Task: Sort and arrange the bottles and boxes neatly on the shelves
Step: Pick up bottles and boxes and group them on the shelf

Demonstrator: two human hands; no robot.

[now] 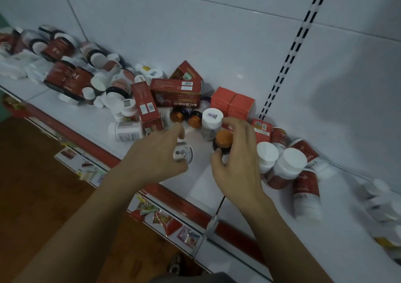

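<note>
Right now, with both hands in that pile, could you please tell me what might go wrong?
The right hand grips the orange-capped bottle beside the white-capped bottle; lifting carelessly may tip it. The red box sits tilted among loose bottles near the left hand and might topple. The left hand's small bottle could roll off the shelf edge if dropped.

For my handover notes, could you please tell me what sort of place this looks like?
Probably a shop or pharmacy: a white shelf with a red front strip, a slotted upright behind, and many pill bottles and red boxes.
</note>
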